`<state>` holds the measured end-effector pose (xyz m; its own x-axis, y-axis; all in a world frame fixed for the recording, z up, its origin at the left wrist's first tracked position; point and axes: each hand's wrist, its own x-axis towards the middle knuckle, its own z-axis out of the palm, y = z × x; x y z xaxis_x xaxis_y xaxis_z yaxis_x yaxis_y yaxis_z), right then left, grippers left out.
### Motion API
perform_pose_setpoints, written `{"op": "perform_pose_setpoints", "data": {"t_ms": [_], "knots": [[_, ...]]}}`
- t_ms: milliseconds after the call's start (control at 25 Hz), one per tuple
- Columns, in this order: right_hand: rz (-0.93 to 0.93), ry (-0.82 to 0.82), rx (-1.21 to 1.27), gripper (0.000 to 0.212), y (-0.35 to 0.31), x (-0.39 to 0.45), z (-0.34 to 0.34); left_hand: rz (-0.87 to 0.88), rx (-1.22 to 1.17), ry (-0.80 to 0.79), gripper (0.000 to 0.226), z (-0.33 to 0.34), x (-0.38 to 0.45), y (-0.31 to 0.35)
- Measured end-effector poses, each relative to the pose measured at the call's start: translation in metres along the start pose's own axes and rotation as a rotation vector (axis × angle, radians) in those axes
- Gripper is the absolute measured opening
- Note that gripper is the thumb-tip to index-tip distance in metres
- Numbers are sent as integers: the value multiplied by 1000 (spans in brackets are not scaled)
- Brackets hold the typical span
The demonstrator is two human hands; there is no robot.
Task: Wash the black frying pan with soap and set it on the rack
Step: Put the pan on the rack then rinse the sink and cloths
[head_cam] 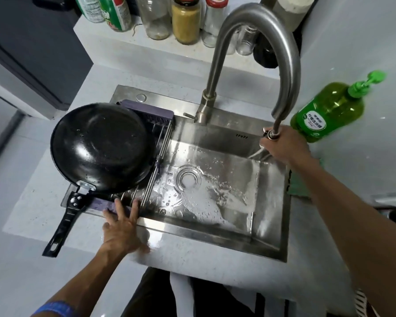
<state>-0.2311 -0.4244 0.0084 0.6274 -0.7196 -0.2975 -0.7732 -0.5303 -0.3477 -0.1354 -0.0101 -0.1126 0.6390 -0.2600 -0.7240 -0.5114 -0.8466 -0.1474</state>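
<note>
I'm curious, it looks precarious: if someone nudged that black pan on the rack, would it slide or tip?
The frying pan is probably slippery, since droplets shine on it. It might rock, resting upside down on the rack's thin rods. Its long handle overhangs the counter, so a bump there could swing it.

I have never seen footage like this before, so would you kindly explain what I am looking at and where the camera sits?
There is no machine here: a person wears a camera on the head, looking down at their own two hands over a kitchen sink. The black frying pan lies upside down on the rack across the sink's left side, its handle pointing toward the person. The left hand rests with straight fingers on the rack's near edge and holds nothing. The right hand has its grip on the pull-out tap head, and water wets the basin. A green soap bottle stands to the right.
</note>
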Motion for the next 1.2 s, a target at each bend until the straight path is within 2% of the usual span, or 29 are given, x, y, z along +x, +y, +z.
{"op": "perform_pose_setpoints", "data": {"t_ms": [240, 520, 760, 920, 1200], "knots": [[24, -28, -182, 30, 2, -2, -12, 10, -33, 16, 129, 7, 6, -1], [33, -199, -254, 32, -2, -4, -18, 28, -79, -27, 146, 2, 3, -1], [49, -330, -198, 22, -12, -14, -23, 38, -102, -31, 150, -3, 0, 0], [62, -438, -76, 16, -15, -19, -24, 39, -98, -29, 151, -4, -1, 1], [40, -550, 89, 15, -10, -20, -11, 41, -115, -25, 148, -4, -3, 1]]}}
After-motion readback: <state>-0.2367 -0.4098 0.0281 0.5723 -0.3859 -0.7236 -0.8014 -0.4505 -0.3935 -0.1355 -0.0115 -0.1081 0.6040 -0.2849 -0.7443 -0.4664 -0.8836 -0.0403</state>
